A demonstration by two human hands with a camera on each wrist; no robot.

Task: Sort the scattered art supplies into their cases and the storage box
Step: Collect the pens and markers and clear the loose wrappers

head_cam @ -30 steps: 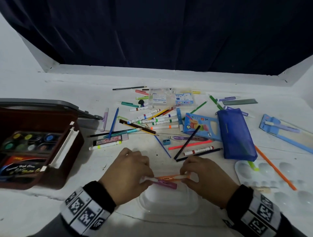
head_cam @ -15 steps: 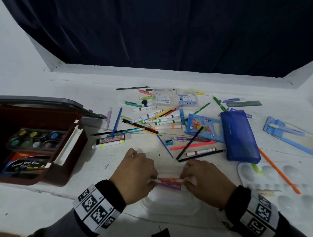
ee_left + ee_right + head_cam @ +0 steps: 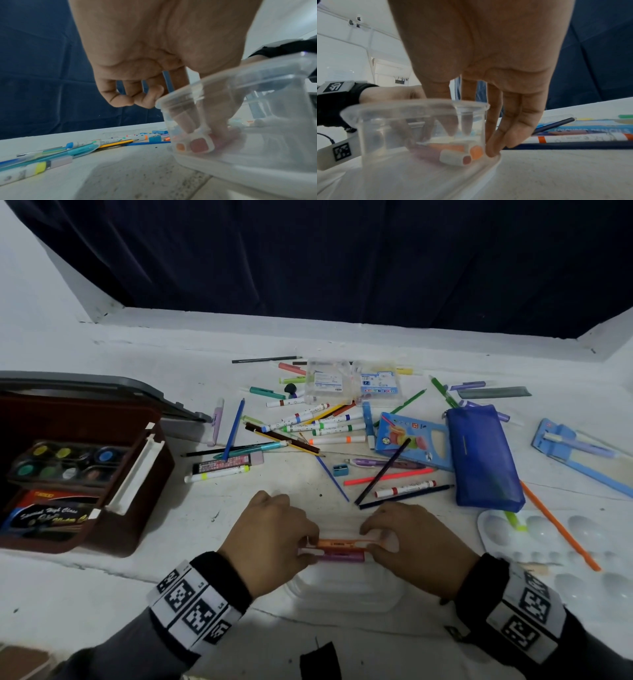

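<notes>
Three markers (image 3: pixel 339 550) sit at the bottom of the clear plastic container (image 3: pixel 346 597) right in front of us: an orange one on the far side, a reddish one in the middle, a purple one nearest. Our left hand (image 3: pixel 270 537) has its fingertips pinched on their left ends, and our right hand (image 3: pixel 416 542) has thumb and a finger down inside on the right ends, other fingers hanging outside against the container wall. Through the plastic, the right wrist view shows the white caps with orange and reddish ends lying flat on the floor of the tub.

Everything else is scattered further out on the white table (image 3: pixel 171 542): a heap of markers and pencils (image 3: pixel 308 426), a blue pencil pouch (image 3: pixel 484 457), a coloured pencil box (image 3: pixel 411 440) just beside it, and a white paint palette (image 3: pixel 548 546) on our right. Off to the left, the brown storage box (image 3: pixel 113 474) stands open with a watercolour set (image 3: pixel 65 463) inside.
</notes>
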